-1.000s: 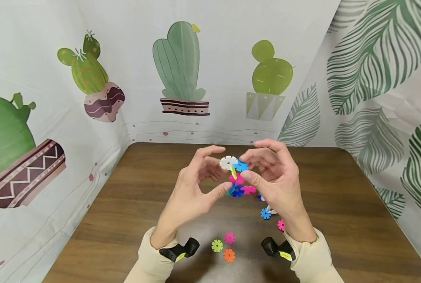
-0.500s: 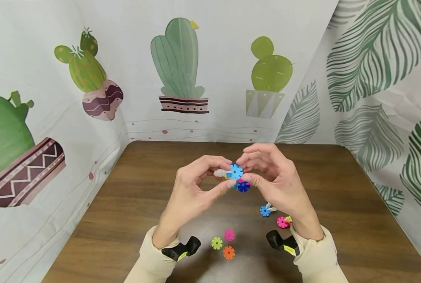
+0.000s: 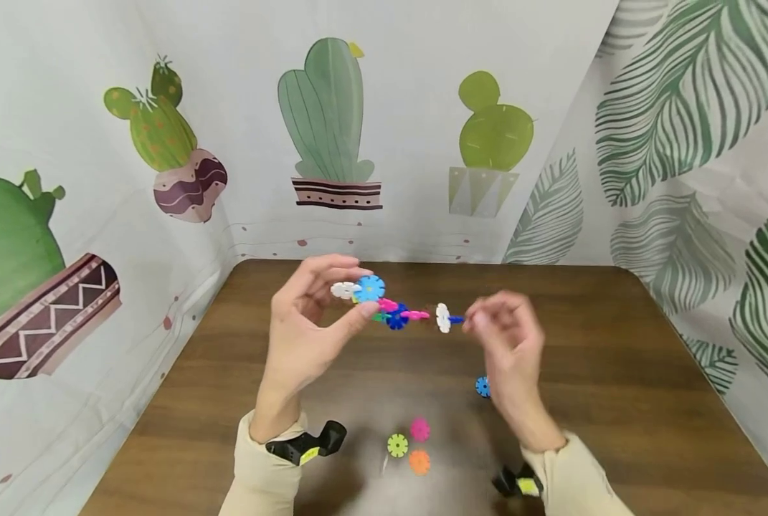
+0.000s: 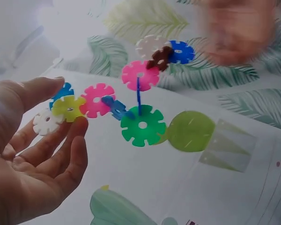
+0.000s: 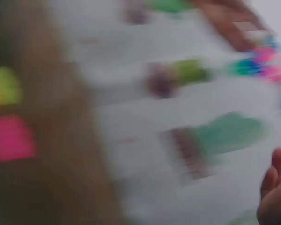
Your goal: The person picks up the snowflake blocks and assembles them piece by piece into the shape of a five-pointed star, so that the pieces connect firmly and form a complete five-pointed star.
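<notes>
My left hand (image 3: 306,315) pinches one end of a chain of interlocking notched plastic discs, thumb against fingers at the light blue disc (image 3: 369,289) and white disc (image 3: 343,290). A yellow disc (image 4: 69,108) shows at that end in the left wrist view. From there the chain runs rightward in the air through pink, dark blue and green discs (image 4: 143,125) to a brown disc (image 4: 160,59), a white disc (image 3: 444,318) and a blue end disc (image 4: 181,51). Close by that end is my right hand (image 3: 509,344), fingers loosely curled; the left wrist view shows it blurred and apart from the chain.
Loose green (image 3: 397,445), pink (image 3: 420,429) and orange (image 3: 419,462) discs lie on the brown wooden table (image 3: 216,430) near its front. Another blue disc (image 3: 483,387) lies partly behind my right hand. A cloth with printed cacti (image 3: 332,122) hangs behind the table.
Both hands were together at the light blue end and turned it. My left hand has since moved left with the chain, now stretched out sideways; my right hand has left that end and moved right.
</notes>
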The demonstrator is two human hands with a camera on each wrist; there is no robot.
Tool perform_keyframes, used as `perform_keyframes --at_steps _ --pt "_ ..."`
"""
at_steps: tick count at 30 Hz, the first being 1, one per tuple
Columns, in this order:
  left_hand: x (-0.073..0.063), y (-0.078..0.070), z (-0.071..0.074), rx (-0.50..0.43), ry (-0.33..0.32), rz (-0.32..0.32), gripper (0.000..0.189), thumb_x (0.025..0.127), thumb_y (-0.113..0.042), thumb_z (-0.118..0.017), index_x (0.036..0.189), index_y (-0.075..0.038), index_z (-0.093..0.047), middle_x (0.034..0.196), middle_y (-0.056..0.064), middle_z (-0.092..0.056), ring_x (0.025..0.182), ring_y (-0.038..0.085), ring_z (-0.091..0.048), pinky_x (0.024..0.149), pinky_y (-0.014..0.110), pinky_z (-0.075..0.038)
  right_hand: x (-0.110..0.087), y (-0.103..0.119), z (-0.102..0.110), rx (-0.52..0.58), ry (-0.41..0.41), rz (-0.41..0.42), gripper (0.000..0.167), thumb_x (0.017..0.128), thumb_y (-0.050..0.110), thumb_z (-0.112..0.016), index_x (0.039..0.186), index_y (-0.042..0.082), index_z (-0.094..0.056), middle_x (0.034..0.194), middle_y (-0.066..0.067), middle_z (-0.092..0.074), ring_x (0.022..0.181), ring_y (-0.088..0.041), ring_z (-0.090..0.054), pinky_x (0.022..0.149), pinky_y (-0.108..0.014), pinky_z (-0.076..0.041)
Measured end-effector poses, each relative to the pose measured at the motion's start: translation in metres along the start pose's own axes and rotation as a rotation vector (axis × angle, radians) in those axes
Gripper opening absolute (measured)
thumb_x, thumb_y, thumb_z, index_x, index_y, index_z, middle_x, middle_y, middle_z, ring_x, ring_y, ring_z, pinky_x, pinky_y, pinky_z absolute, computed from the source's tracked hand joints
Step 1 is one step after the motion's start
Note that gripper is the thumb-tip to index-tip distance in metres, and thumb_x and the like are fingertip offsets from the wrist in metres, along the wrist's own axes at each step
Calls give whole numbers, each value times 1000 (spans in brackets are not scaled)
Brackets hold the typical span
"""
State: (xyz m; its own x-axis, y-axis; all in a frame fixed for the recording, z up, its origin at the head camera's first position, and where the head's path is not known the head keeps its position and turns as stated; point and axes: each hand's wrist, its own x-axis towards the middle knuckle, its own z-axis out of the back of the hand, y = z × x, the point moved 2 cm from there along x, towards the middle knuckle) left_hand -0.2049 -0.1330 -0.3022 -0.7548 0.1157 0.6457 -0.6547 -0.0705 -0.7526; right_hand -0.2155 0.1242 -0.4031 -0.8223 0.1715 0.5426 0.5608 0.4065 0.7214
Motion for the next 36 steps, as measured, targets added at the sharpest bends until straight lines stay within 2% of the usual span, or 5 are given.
perform_keyframes --at_steps 6,14,20,26,36 --pt "2 5 15 -18 -88 29 57 84 7 -86 136 -5 -66 115 -4 -81 110 17 -74 79 23 -50 -82 -63 29 -520 424 -421 39 92 1 -79 127 3 -61 115 -16 -76 95 -16 -71 81 -25 -59" --pt "6 5 16 -2 -121 43 52 86 4 -86 134 -8 -69 113 -4 -82 103 15 -73 75 23 -44 -107 -78 22 -880 625 -269 37 88 4 -86 114 20 -66 100 10 -70 90 -3 -62 78 -23 -56" --pt "2 5 12 -30 -133 73 48 87 3 -85 132 -3 -69 113 -2 -82 104 16 -74 72 20 -46 -107 -68 25 -845 570 -331 38 85 -2 -85 114 16 -67 94 8 -69 85 -1 -62 74 -22 -57" --pt "-1 5 10 -79 -156 87 46 86 5 -85 129 0 -70 112 -1 -82 104 18 -77 82 21 -58 -72 -30 29 -686 267 -337 35 83 2 -88 113 12 -71 94 0 -80 83 -10 -76 75 -26 -62" --pt "1 5 7 -109 -137 86 42 86 2 -87 125 1 -72 112 0 -82 99 15 -77 82 21 -60 24 73 -15 -320 -10 213 36 75 -24 -84 107 -18 -69 92 -4 -85 78 -11 -82 68 -17 -62"
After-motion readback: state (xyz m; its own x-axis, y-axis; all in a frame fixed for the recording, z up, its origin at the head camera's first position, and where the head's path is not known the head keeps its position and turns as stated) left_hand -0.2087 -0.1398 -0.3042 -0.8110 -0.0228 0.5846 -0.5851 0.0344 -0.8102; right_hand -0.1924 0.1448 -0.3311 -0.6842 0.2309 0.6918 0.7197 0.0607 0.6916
